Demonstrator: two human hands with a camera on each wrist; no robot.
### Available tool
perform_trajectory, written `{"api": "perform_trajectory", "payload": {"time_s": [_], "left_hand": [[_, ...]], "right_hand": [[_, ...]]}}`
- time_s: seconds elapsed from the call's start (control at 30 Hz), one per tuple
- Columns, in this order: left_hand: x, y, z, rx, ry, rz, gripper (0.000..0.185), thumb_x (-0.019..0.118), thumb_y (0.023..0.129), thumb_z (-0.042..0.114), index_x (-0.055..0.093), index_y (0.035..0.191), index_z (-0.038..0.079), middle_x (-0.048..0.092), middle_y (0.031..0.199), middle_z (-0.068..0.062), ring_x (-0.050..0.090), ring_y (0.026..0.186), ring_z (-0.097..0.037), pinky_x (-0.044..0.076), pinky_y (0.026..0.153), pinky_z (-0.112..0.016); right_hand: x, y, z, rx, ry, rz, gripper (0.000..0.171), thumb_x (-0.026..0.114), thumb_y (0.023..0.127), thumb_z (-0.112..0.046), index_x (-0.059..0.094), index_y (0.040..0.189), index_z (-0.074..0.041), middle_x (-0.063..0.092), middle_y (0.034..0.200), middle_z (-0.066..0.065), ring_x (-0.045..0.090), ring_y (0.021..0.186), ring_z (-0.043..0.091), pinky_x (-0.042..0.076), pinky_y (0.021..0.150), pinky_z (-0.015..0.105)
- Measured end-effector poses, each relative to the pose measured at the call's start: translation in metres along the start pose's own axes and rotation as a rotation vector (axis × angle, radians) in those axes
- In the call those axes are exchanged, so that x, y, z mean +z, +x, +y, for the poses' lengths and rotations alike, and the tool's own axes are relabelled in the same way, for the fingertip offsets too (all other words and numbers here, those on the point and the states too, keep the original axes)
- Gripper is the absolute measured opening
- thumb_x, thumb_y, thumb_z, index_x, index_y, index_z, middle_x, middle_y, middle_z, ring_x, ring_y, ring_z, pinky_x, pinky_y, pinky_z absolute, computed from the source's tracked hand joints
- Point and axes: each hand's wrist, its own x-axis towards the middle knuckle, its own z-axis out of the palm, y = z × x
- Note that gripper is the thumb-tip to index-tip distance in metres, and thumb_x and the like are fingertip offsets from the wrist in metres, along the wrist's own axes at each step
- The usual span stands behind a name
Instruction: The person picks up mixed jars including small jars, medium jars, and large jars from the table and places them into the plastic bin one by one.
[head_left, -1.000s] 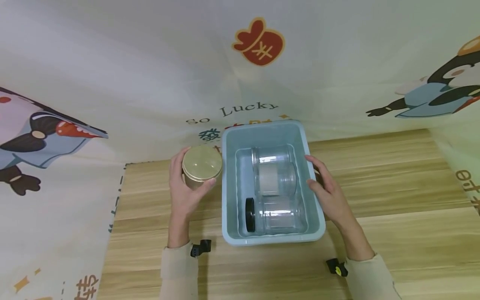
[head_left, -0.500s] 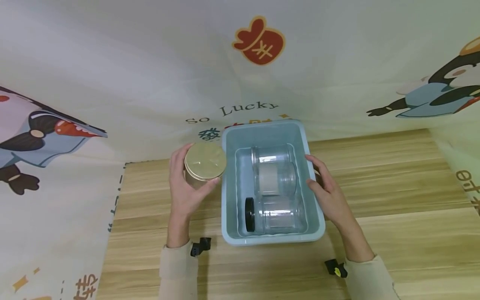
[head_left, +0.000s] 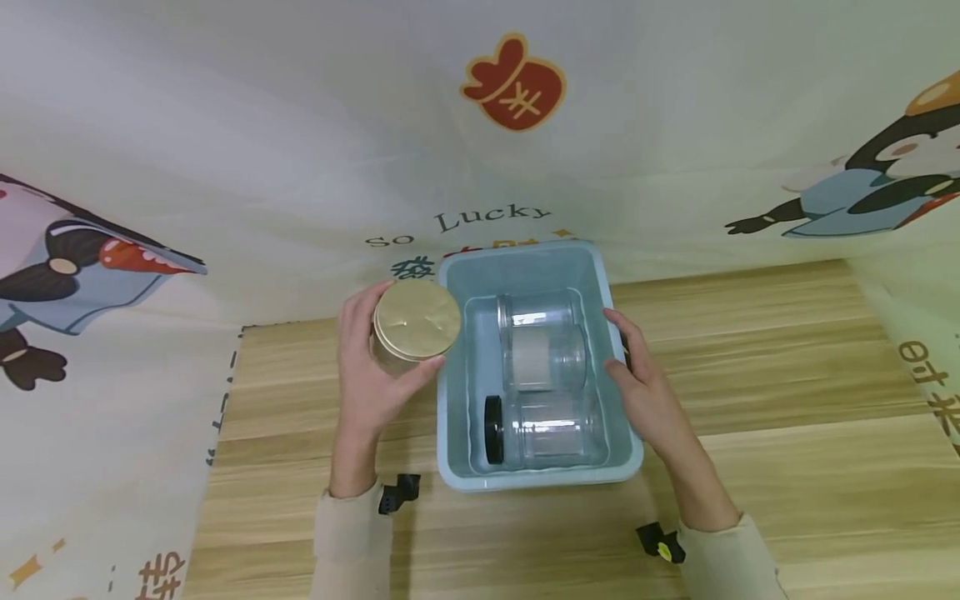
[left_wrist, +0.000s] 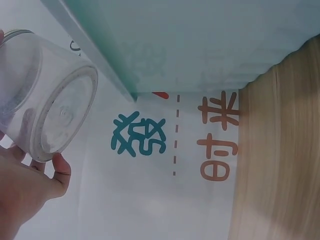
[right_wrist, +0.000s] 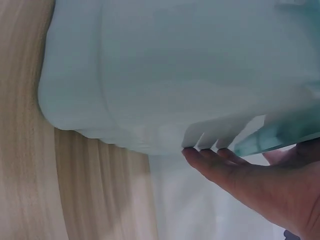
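Note:
In the head view my left hand [head_left: 369,375] grips a clear round jar [left_wrist: 47,100] by its side, fingers round the far side and thumb on the near side. Its gold lid [head_left: 417,318] faces up, just left of a light blue plastic bin [head_left: 453,442] and overlapping its rim. The left wrist view shows the jar's bare underside, off the table. My right hand [head_left: 647,387] holds the bin's right rim; in the right wrist view its fingertips [right_wrist: 190,154] touch the outer wall below the rim.
Inside the bin lie clear jars on their sides: one at the back [head_left: 540,308], one with a white label [head_left: 531,358], and one in front [head_left: 558,429] with a black lid [head_left: 493,429]. A printed cloth [head_left: 300,167] hangs behind the wooden table [head_left: 750,358].
My left hand has lifted the gold-lidded jar slightly and moved it right, towards the bin's left rim. The right hand stays at the right rim.

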Motion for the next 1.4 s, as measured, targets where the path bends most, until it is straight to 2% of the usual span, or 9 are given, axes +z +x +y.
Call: {"api": "perform_trajectory", "payload": {"time_s": [0.17,0.37,0.87,1.1,1.4], "left_hand": [[0.002,0.001,0.002,-0.017,-0.014,-0.003,0.086,0.086,0.055,0.012,0.054,0.133,-0.005,0.052,0.127,-0.025,0.043,0.118,-0.029,0.032,0.103,-0.054],[0.003,0.002,0.002,-0.010,-0.015,-0.015,0.087,0.086,0.056,0.012,0.053,0.134,-0.006,0.051,0.128,-0.026,0.043,0.119,-0.030,0.032,0.103,-0.054],[0.004,0.007,0.004,0.006,0.022,-0.064,0.087,0.087,0.056,0.013,0.054,0.135,-0.003,0.054,0.126,-0.023,0.042,0.119,-0.031,0.032,0.101,-0.054],[0.010,0.010,-0.033,0.044,0.072,-0.087,0.093,0.091,0.056,0.029,0.055,0.141,0.019,0.055,0.132,-0.001,0.041,0.123,-0.022,0.032,0.102,-0.053],[0.016,0.016,-0.034,0.058,0.092,-0.129,0.091,0.089,0.058,0.035,0.054,0.141,0.024,0.053,0.136,0.002,0.040,0.126,-0.021,0.033,0.101,-0.053]], "right_hand": [[0.002,-0.001,0.003,0.006,0.009,0.027,0.063,0.041,0.101,-0.004,0.023,0.157,-0.027,0.025,0.159,0.018,0.036,0.137,0.040,0.041,0.097,0.065],[0.005,-0.001,0.004,0.011,0.016,0.047,0.066,0.047,0.098,-0.003,0.027,0.155,-0.029,0.032,0.155,0.018,0.043,0.131,0.040,0.049,0.088,0.061],[0.008,0.001,0.005,0.009,0.021,0.059,0.065,0.052,0.098,-0.006,0.028,0.154,-0.029,0.037,0.150,0.019,0.044,0.129,0.038,0.049,0.089,0.059],[0.006,0.001,0.005,-0.004,0.014,0.062,0.065,0.052,0.098,-0.005,0.028,0.154,-0.028,0.038,0.150,0.017,0.044,0.128,0.036,0.048,0.091,0.055],[0.004,0.000,0.005,0.009,0.006,0.069,0.064,0.053,0.099,-0.008,0.029,0.154,-0.030,0.038,0.150,0.016,0.045,0.128,0.037,0.049,0.089,0.056]]}}
